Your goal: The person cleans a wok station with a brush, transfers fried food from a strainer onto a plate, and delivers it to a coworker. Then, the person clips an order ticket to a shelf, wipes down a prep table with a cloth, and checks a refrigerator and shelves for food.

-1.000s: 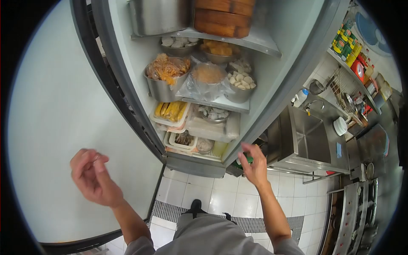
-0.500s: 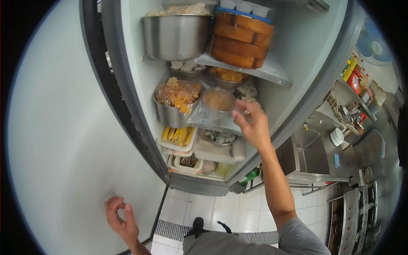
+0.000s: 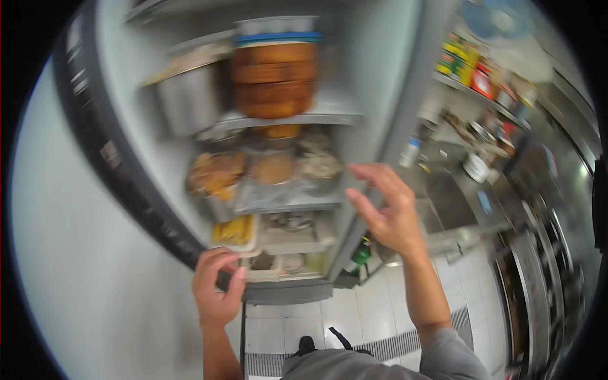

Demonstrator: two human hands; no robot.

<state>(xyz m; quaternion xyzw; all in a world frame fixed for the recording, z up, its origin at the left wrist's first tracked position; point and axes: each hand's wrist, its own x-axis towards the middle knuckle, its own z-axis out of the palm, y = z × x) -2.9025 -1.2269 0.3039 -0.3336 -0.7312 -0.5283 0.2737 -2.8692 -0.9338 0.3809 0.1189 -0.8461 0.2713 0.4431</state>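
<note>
An open fridge stands before me, blurred by motion. My right hand (image 3: 389, 206) is raised near its right edge, thumb and fingers apart and nothing between them. Lower down on the left, my left hand (image 3: 217, 288) is in front of the door-side edge, fingers curved with a gap to the thumb, holding nothing. The middle shelf (image 3: 291, 206) bears a pot of orange-brown food (image 3: 217, 174), a bagged bowl (image 3: 272, 170) and a bowl of pale pieces (image 3: 320, 166). Below them lies a tray of yellow food (image 3: 234, 231).
Round brown steamers (image 3: 274, 79) and a metal pot (image 3: 188, 101) fill the upper shelf. The open fridge door (image 3: 95, 253) spans the left. At right are a steel sink (image 3: 446, 196), a shelf of packages (image 3: 468, 66) and a stove (image 3: 535, 285). A green bottle (image 3: 361, 252) stands beside the fridge.
The view has swung, shifting the fridge contents left. My right hand has moved away from the middle shelf to the fridge's right edge. My left hand has risen and come closer to the lower shelves.
</note>
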